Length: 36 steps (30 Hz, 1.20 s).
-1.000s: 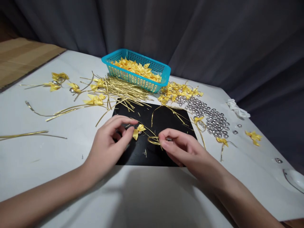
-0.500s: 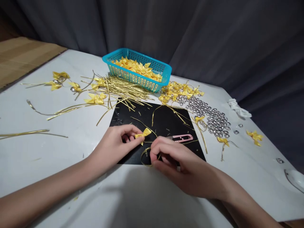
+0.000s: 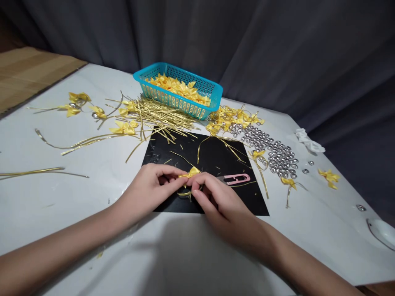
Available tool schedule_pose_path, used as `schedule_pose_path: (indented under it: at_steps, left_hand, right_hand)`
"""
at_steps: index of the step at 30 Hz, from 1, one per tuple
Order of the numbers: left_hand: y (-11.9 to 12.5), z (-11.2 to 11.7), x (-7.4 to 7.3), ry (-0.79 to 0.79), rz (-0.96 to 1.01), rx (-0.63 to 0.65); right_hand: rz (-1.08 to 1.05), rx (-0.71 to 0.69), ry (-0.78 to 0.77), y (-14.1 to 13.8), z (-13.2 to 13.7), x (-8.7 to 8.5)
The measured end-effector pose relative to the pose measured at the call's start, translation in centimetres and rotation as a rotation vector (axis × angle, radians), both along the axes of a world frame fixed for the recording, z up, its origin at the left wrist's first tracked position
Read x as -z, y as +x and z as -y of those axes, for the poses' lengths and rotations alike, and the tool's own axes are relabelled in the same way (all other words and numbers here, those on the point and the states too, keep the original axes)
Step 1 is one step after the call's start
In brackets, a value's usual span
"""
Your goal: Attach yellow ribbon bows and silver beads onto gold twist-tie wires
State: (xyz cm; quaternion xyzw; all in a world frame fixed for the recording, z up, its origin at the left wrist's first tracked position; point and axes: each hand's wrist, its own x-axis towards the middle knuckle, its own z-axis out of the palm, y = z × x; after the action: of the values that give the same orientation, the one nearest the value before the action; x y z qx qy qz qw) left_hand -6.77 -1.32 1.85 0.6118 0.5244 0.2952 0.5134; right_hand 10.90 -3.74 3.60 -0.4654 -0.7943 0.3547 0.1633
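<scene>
A small yellow ribbon bow (image 3: 193, 171) is pinched between the thumb and fingers of my left hand (image 3: 159, 181), above the black mat (image 3: 166, 201). My right hand (image 3: 219, 197) is closed too, its fingertips meeting the bow's right side. A gold wire tie (image 3: 184, 193) curves below the bow and runs to the right fingertips, which partly hide it. Just past my right hand lies a pair of pink thread snips (image 3: 237, 178) on the mat.
A blue basket (image 3: 185, 103) full of yellow bows stands at the back. Gold ties (image 3: 163, 115) are piled before it. Silver beads (image 3: 277, 158) lie to the right, near more yellow bows (image 3: 237, 117). A white dish (image 3: 382, 232) sits at the right edge.
My right hand has moved left and up to the bow, bringing the gold tie closer in a smaller curve. My left hand has stayed in place with the bow.
</scene>
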Motion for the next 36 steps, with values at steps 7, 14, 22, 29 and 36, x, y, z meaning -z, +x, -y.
schedule_pose_path:
  at_steps: [7, 14, 22, 29, 36]
  left_hand:
    - [-0.1, 0.1, 0.0, 0.004, -0.063, -0.04]
    - [-0.1, 0.3, 0.0, 0.031, -0.092, -0.022]
    - [-0.1, 0.0, -0.2, 0.035, -0.108, -0.066]
    - [0.1, 0.3, -0.6, -0.034, -0.026, -0.003]
    - [0.0, 0.4, -0.9, -0.128, 0.185, -0.016]
  right_hand:
    - [0.018, 0.119, 0.02, 0.0, -0.5, 0.2]
    - [-0.172, 0.168, -0.432, 0.0, -0.8, 0.0]
    - [-0.356, 0.14, -0.712, 3.2, -2.7, -2.5]
    - [-0.254, 0.091, -0.407, 4.0, -2.8, -3.3]
    - [-0.281, -0.172, -0.693, 2.6, -2.5, -1.2]
